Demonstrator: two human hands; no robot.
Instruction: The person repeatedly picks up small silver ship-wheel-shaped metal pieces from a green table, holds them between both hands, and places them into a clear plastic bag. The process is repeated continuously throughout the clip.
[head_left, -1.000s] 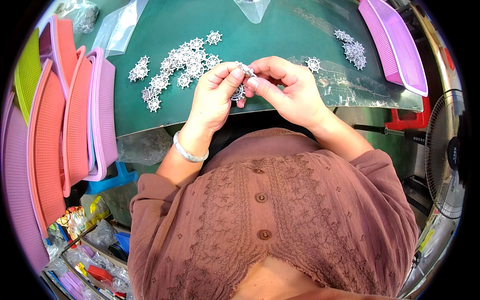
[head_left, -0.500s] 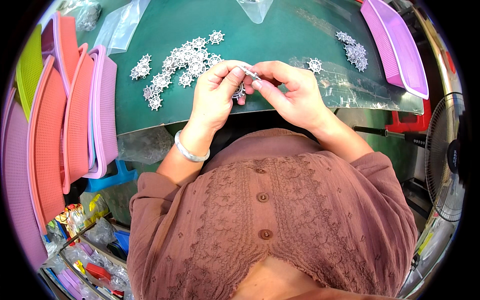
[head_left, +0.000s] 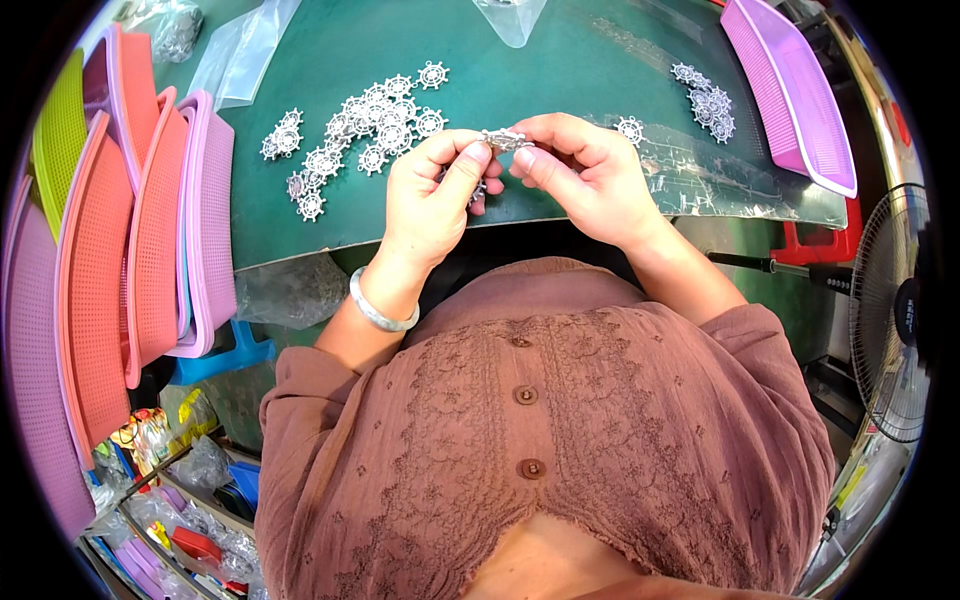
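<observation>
OK, L hand (head_left: 425, 205) is pinching one end of a silver wheel pc (head_left: 505, 140) b/w thumb & fingers, R hand (head_left: 605, 190) is gripping the other end likewise, so both are holding the same pc, roughly edge-on, over the green worktop (head_left: 570, 60) close to its near edge. A 2nd wheel pc (head_left: 478, 191) is peeking out by the L hand's curled fingers; can't tell if it's being gripped or just hanging there. Progress-wise, the pinched pc is looking mid-handling, not yet set down. The biggest bunch (head_left: 392, 133) is lying L of the hands, w/ a smaller clump (head_left: 283, 136) further L; a lone wheel (head_left: 630, 130) is sitting just R of the R hand, & a small cluster (head_left: 711, 108) is lying far R, near the lilac basket (head_left: 790, 100). Judging by layout, one side's prob. waiting & the other's prob. done, but pcs are looking alike at this size, so can't say which. Either way, L pcs are clearly outnumbering R ones, so I'm guessing it's nowhere near an even split.
</observation>
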